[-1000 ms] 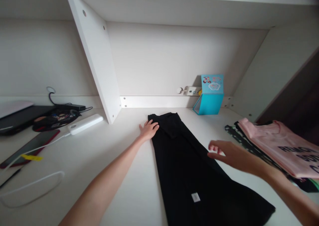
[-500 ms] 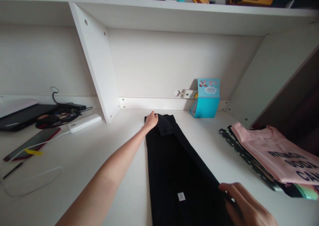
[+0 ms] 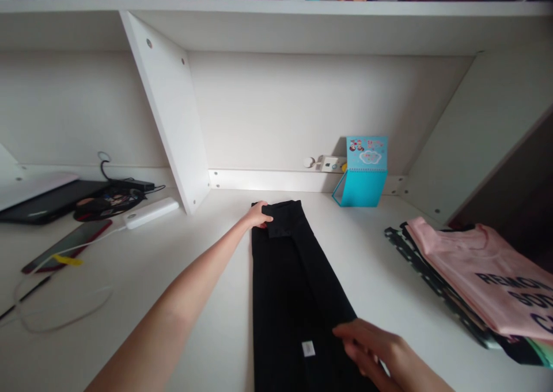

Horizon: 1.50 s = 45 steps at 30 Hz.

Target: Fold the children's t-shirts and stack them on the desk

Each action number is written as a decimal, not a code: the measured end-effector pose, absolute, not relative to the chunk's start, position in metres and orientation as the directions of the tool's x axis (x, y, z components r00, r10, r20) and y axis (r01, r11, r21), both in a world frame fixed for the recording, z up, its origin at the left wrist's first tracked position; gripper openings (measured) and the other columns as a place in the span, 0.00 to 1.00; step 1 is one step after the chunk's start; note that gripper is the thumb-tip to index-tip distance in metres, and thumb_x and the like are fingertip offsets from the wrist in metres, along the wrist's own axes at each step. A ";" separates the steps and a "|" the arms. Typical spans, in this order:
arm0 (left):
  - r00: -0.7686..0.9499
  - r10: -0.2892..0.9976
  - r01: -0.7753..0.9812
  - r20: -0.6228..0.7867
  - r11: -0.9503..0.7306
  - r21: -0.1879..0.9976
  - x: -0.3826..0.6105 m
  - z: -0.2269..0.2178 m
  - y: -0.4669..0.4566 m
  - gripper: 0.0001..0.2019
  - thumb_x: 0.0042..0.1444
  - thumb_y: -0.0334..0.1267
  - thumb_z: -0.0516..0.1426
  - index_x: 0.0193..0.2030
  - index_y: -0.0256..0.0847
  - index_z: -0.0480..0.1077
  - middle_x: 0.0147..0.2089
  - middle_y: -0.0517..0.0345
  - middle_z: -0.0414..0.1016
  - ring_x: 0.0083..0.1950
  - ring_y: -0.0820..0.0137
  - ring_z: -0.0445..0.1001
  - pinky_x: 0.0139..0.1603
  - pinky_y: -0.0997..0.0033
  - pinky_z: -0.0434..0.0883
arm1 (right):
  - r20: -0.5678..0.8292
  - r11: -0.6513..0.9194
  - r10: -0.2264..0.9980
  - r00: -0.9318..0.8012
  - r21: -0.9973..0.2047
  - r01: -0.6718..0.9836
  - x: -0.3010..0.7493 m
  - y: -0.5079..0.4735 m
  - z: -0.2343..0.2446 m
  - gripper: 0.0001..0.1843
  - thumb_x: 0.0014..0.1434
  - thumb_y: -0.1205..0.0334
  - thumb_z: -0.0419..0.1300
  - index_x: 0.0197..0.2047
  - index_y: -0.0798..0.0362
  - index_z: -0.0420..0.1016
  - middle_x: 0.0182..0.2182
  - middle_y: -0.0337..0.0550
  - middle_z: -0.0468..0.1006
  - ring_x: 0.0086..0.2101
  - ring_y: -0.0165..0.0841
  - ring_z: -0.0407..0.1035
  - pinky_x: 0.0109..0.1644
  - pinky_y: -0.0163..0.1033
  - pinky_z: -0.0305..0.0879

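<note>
A black garment (image 3: 289, 288), folded lengthwise into a long strip, lies on the white desk (image 3: 207, 300) and runs from the back toward me. My left hand (image 3: 258, 214) is closed on the garment's far left corner. My right hand (image 3: 371, 351) rests on the near part of the strip, with its fingers curled over the right edge beside a small white label (image 3: 308, 349).
A stack of folded clothes (image 3: 479, 276) with a pink printed shirt on top lies at the right. A blue standing calendar (image 3: 365, 172) is at the back. A phone (image 3: 69, 245), a white power bank (image 3: 151, 212), cables and a laptop (image 3: 43, 199) lie at the left. An upright shelf divider (image 3: 168, 104) stands behind.
My right hand has dropped from above the garment to its near right edge and drawn it leftward, so the strip is narrower. My left hand has gone from flat to gripping the far corner.
</note>
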<state>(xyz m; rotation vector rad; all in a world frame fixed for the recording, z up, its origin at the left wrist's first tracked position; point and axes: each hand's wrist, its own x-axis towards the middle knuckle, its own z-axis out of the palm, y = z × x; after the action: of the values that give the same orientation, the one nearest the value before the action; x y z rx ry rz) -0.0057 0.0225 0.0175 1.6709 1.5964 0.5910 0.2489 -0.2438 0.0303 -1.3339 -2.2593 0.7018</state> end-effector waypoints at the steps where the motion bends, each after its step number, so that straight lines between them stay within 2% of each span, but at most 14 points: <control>1: 0.121 0.983 0.661 -0.138 0.025 0.750 -0.007 0.019 0.020 0.24 0.52 0.31 0.57 0.55 0.41 0.56 0.39 0.54 0.73 0.31 0.71 0.75 0.31 0.73 0.73 | 0.097 0.423 0.882 -0.460 -0.593 0.685 0.247 -0.235 0.032 0.14 0.62 0.56 0.44 0.45 0.41 0.69 0.40 0.38 0.75 0.38 0.32 0.72 0.39 0.33 0.71; 4: 0.074 0.996 0.727 -0.039 -0.027 0.686 -0.007 0.021 0.011 0.20 0.52 0.33 0.57 0.53 0.38 0.60 0.48 0.47 0.68 0.43 0.63 0.74 0.43 0.66 0.71 | 0.150 0.497 0.856 -0.494 -0.502 0.708 0.243 -0.205 0.025 0.17 0.63 0.60 0.42 0.49 0.46 0.67 0.50 0.42 0.69 0.46 0.32 0.68 0.51 0.38 0.66; 7: 0.056 0.991 0.825 0.120 -0.113 0.553 -0.003 0.015 -0.005 0.19 0.55 0.37 0.54 0.54 0.40 0.60 0.58 0.45 0.57 0.58 0.56 0.61 0.56 0.60 0.61 | 0.197 0.575 0.815 -0.545 -0.393 0.718 0.237 -0.168 0.016 0.20 0.62 0.62 0.42 0.53 0.51 0.66 0.55 0.45 0.64 0.51 0.33 0.64 0.56 0.40 0.62; 10: 0.195 0.950 0.907 0.242 -0.268 0.324 0.002 -0.001 -0.021 0.21 0.59 0.43 0.48 0.58 0.37 0.57 0.63 0.44 0.52 0.63 0.57 0.52 0.59 0.62 0.56 | 0.214 0.582 0.813 -0.541 -0.287 0.761 0.228 -0.123 0.013 0.22 0.62 0.63 0.41 0.56 0.57 0.64 0.57 0.48 0.62 0.54 0.33 0.60 0.59 0.40 0.57; 12: 0.268 0.933 0.913 0.241 -0.326 0.247 0.004 -0.013 -0.029 0.25 0.61 0.47 0.44 0.60 0.34 0.55 0.64 0.42 0.49 0.65 0.58 0.48 0.61 0.63 0.52 | 0.209 0.556 0.830 -0.518 -0.230 0.798 0.218 -0.091 0.013 0.24 0.62 0.64 0.40 0.58 0.62 0.61 0.58 0.51 0.60 0.56 0.34 0.56 0.61 0.40 0.53; 18: 0.256 0.957 0.928 0.139 -0.283 0.243 0.002 -0.024 -0.037 0.30 0.60 0.56 0.38 0.64 0.42 0.51 0.68 0.49 0.42 0.67 0.56 0.38 0.63 0.57 0.46 | 0.166 0.455 0.889 -0.428 -0.200 0.868 0.187 -0.006 -0.002 0.27 0.63 0.62 0.38 0.61 0.67 0.53 0.61 0.54 0.52 0.61 0.34 0.44 0.63 0.39 0.44; 23: 0.251 0.966 0.937 0.057 -0.257 0.235 -0.004 -0.016 -0.031 0.36 0.55 0.63 0.38 0.66 0.45 0.44 0.68 0.49 0.37 0.67 0.54 0.36 0.63 0.50 0.42 | 0.065 0.285 0.959 -0.277 -0.207 0.936 0.184 0.029 -0.025 0.35 0.62 0.48 0.39 0.64 0.65 0.44 0.63 0.55 0.47 0.62 0.40 0.39 0.61 0.47 0.44; 28: 0.245 0.956 0.955 -0.160 -0.210 0.210 -0.013 -0.001 -0.005 0.52 0.40 0.73 0.45 0.67 0.45 0.38 0.68 0.43 0.29 0.66 0.45 0.28 0.57 0.35 0.33 | 0.007 0.177 0.984 -0.179 -0.196 0.964 0.190 0.037 -0.030 0.42 0.57 0.36 0.35 0.66 0.57 0.38 0.64 0.51 0.39 0.62 0.43 0.34 0.59 0.60 0.37; 32: 0.255 0.920 0.964 -0.297 -0.219 0.151 -0.016 0.012 0.021 0.61 0.31 0.74 0.51 0.67 0.40 0.33 0.67 0.38 0.26 0.65 0.46 0.20 0.54 0.31 0.27 | -0.009 0.152 0.988 -0.156 -0.186 0.971 0.193 0.041 -0.028 0.47 0.53 0.32 0.35 0.66 0.56 0.38 0.64 0.50 0.39 0.62 0.46 0.34 0.57 0.66 0.35; 34: 0.283 0.922 0.957 -0.265 -0.254 0.139 -0.016 0.014 0.031 0.59 0.34 0.73 0.51 0.67 0.37 0.37 0.67 0.37 0.29 0.65 0.48 0.20 0.54 0.32 0.26 | -0.005 0.152 0.988 -0.156 -0.183 0.971 0.194 0.044 -0.027 0.48 0.52 0.30 0.36 0.66 0.56 0.38 0.64 0.50 0.40 0.62 0.46 0.35 0.56 0.67 0.36; 38: 0.293 0.956 0.940 0.005 -0.289 0.180 -0.011 0.002 0.046 0.35 0.55 0.62 0.38 0.61 0.39 0.56 0.67 0.46 0.42 0.67 0.55 0.35 0.60 0.40 0.32 | 0.035 0.171 0.985 -0.167 -0.170 0.971 0.191 0.050 -0.025 0.47 0.53 0.32 0.38 0.64 0.60 0.45 0.63 0.55 0.46 0.62 0.46 0.34 0.58 0.65 0.34; 40: 0.304 0.950 0.927 0.070 -0.312 0.207 -0.009 -0.009 0.050 0.31 0.59 0.57 0.35 0.62 0.39 0.54 0.67 0.48 0.44 0.67 0.60 0.40 0.63 0.48 0.40 | 0.069 0.185 0.982 -0.177 -0.160 0.970 0.187 0.053 -0.025 0.43 0.56 0.36 0.38 0.64 0.62 0.45 0.63 0.56 0.45 0.62 0.43 0.32 0.59 0.62 0.31; 42: 0.322 0.943 0.919 0.081 -0.332 0.212 -0.009 -0.018 0.052 0.32 0.58 0.58 0.36 0.64 0.41 0.48 0.68 0.50 0.41 0.67 0.61 0.39 0.63 0.53 0.44 | 0.079 0.213 0.976 -0.202 -0.159 0.964 0.184 0.057 -0.025 0.40 0.59 0.40 0.36 0.64 0.60 0.43 0.64 0.51 0.41 0.62 0.39 0.31 0.61 0.58 0.33; 45: 0.305 0.950 0.934 0.063 -0.311 0.178 -0.010 -0.022 0.056 0.37 0.55 0.62 0.36 0.66 0.43 0.41 0.68 0.52 0.37 0.68 0.59 0.36 0.63 0.50 0.43 | 0.039 0.236 0.972 -0.232 -0.169 0.957 0.184 0.065 -0.025 0.39 0.58 0.38 0.35 0.65 0.54 0.42 0.64 0.44 0.41 0.62 0.37 0.35 0.61 0.55 0.39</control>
<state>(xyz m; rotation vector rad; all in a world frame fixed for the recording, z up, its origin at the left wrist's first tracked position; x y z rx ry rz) -0.0098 0.0558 -0.0224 2.4486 1.7753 0.2367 0.1843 0.0650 -0.0250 -1.8554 -2.3593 0.1653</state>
